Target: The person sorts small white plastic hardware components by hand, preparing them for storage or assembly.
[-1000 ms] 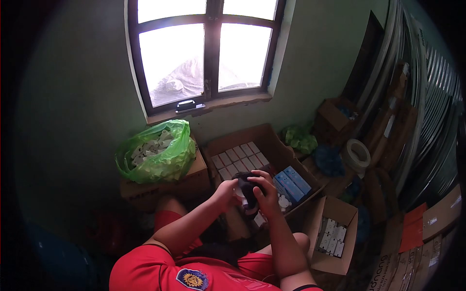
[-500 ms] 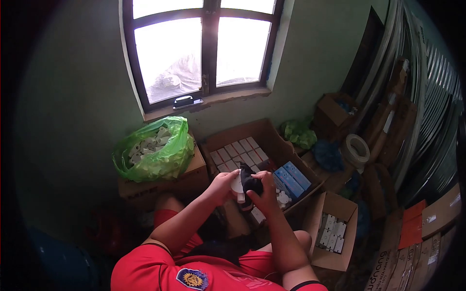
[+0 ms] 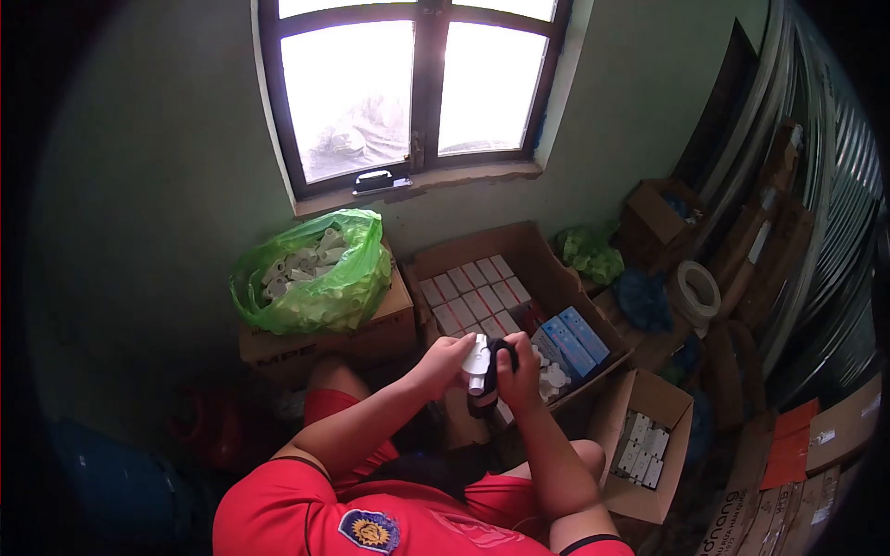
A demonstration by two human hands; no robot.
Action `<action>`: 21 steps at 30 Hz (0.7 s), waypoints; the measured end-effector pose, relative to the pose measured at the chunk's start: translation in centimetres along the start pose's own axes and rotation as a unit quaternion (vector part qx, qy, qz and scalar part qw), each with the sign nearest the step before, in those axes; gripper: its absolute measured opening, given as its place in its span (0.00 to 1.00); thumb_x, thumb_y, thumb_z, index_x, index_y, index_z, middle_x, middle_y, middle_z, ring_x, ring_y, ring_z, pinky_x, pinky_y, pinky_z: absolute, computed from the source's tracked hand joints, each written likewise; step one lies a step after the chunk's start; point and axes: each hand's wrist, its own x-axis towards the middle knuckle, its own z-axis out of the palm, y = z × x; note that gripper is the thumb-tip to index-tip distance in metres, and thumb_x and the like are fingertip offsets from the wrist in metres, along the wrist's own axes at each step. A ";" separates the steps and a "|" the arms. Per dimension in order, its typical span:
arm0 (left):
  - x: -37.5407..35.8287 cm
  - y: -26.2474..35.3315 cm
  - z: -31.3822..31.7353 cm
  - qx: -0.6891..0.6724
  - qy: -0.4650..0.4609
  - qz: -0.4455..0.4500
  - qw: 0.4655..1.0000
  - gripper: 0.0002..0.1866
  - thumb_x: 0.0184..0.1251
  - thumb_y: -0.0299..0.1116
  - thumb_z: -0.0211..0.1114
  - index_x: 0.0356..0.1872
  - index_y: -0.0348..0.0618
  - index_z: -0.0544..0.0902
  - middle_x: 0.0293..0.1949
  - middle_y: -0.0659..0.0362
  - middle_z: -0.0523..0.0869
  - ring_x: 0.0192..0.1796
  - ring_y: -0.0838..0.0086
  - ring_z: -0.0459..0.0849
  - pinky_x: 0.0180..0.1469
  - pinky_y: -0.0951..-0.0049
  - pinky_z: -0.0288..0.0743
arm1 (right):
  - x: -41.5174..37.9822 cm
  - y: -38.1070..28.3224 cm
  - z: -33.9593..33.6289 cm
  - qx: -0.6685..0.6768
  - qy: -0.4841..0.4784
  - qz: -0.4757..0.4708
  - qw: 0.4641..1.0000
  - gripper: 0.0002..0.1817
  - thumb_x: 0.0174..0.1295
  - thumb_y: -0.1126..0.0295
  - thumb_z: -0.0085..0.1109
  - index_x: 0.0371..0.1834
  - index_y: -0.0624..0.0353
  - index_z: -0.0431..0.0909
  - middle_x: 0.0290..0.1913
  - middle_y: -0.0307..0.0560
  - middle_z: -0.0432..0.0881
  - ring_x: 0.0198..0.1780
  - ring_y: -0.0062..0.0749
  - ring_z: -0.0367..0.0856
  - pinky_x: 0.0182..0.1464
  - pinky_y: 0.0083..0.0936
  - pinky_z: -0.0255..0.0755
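Note:
My left hand [image 3: 445, 364] is closed on the edge of a white plastic junction box [image 3: 477, 360], a round fitting with a short pipe stub pointing down. Fingers of my right hand [image 3: 521, 378] wrap round a black object [image 3: 491, 394] held against the fitting's right side; its kind is not clear. Both hands are close together above a large open carton [image 3: 538, 239]. Inside that carton are rows of small white boxes [image 3: 471, 292], blue boxes [image 3: 573, 341] and several loose white round fittings [image 3: 553, 375].
A green plastic bag [image 3: 366, 278] of white pipe fittings sits on a closed carton [image 3: 394, 324] at left. A smaller open carton [image 3: 672, 454] with white-grey blocks stands at right. Beyond are a white coil [image 3: 695, 292], blue bags [image 3: 642, 298] and long pipes [image 3: 834, 185] along the wall.
The view has shifted, so the surroundings appear farther right. The white junction box has turned in my hands and shows more of its face; the black object sits lower behind it.

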 end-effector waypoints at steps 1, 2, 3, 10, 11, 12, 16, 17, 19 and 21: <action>0.0 -0.1 0.1 0.026 -0.002 0.026 0.999 0.23 0.82 0.48 0.53 0.41 0.36 0.84 0.31 0.57 0.87 0.27 0.73 0.87 0.25 0.71 0.82 | 0.2 -0.1 0.0 0.007 0.019 0.015 1.000 0.12 0.67 0.62 0.58 0.39 0.61 0.72 0.32 0.59 0.78 0.37 0.57 0.82 0.40 0.44 0.74; -0.3 0.0 0.1 0.059 -0.004 0.050 0.997 0.23 0.82 0.48 0.53 0.42 0.35 0.84 0.30 0.57 0.87 0.27 0.74 0.87 0.25 0.71 0.81 | 0.1 -0.4 -0.2 0.013 0.019 0.033 0.999 0.11 0.69 0.63 0.55 0.37 0.61 0.71 0.30 0.59 0.77 0.35 0.57 0.81 0.39 0.44 0.73; -0.5 0.3 0.3 0.093 -0.007 0.075 0.993 0.24 0.82 0.49 0.53 0.42 0.34 0.84 0.29 0.58 0.87 0.28 0.75 0.87 0.25 0.71 0.81 | 0.1 -0.2 -0.1 0.012 0.019 0.047 0.999 0.11 0.70 0.63 0.53 0.37 0.61 0.71 0.30 0.59 0.77 0.36 0.55 0.82 0.39 0.44 0.72; -2.4 3.6 1.3 0.555 0.046 0.421 0.716 0.14 0.72 0.42 0.62 0.36 0.40 0.83 0.29 0.51 0.86 0.31 0.53 0.87 0.36 0.61 0.83 | -3.1 6.8 3.5 0.213 0.071 0.287 0.931 0.15 0.75 0.59 0.48 0.48 0.60 0.75 0.42 0.49 0.80 0.46 0.38 0.82 0.46 0.33 0.76; -1.8 3.2 0.8 0.589 -0.002 0.447 0.673 0.14 0.71 0.43 0.64 0.37 0.41 0.83 0.30 0.51 0.86 0.32 0.52 0.87 0.37 0.59 0.83 | -3.6 7.8 4.2 0.284 0.094 0.356 0.886 0.16 0.75 0.58 0.49 0.51 0.59 0.75 0.45 0.46 0.80 0.49 0.36 0.81 0.49 0.29 0.76; -0.5 2.3 -0.1 0.621 -0.049 0.471 0.625 0.14 0.70 0.43 0.65 0.39 0.41 0.83 0.31 0.51 0.86 0.33 0.52 0.87 0.37 0.58 0.83 | -2.2 4.4 2.1 0.473 -0.052 0.467 0.745 0.16 0.73 0.58 0.53 0.52 0.58 0.80 0.45 0.48 0.83 0.48 0.39 0.84 0.52 0.33 0.78; -0.8 2.8 -0.5 0.589 -0.113 0.497 0.627 0.16 0.65 0.45 0.71 0.46 0.46 0.84 0.35 0.52 0.87 0.36 0.52 0.88 0.39 0.57 0.83 | -3.5 7.3 2.4 0.114 -0.229 0.081 0.963 0.14 0.70 0.61 0.53 0.51 0.54 0.80 0.46 0.44 0.84 0.50 0.31 0.85 0.51 0.33 0.79; -0.5 3.0 -0.4 0.574 -0.108 0.495 0.644 0.17 0.64 0.45 0.71 0.47 0.46 0.84 0.35 0.52 0.87 0.36 0.52 0.88 0.39 0.57 0.83 | -3.7 7.7 2.4 0.060 -0.231 0.030 0.971 0.13 0.69 0.62 0.53 0.51 0.54 0.80 0.46 0.42 0.84 0.50 0.29 0.85 0.51 0.33 0.80; -0.7 3.2 0.6 0.559 -0.061 0.406 0.720 0.17 0.66 0.46 0.71 0.46 0.44 0.85 0.35 0.49 0.88 0.38 0.51 0.89 0.40 0.57 0.83 | -3.5 8.3 2.8 0.345 -0.180 0.265 0.882 0.12 0.70 0.63 0.54 0.49 0.56 0.80 0.44 0.42 0.84 0.47 0.30 0.86 0.49 0.31 0.80; -0.5 2.9 1.3 0.536 -0.008 0.308 0.786 0.17 0.67 0.45 0.70 0.44 0.41 0.85 0.35 0.47 0.88 0.39 0.51 0.89 0.41 0.57 0.83 | -2.7 8.6 2.5 0.505 -0.089 0.387 0.766 0.12 0.72 0.63 0.54 0.47 0.59 0.80 0.40 0.41 0.84 0.42 0.28 0.85 0.46 0.29 0.80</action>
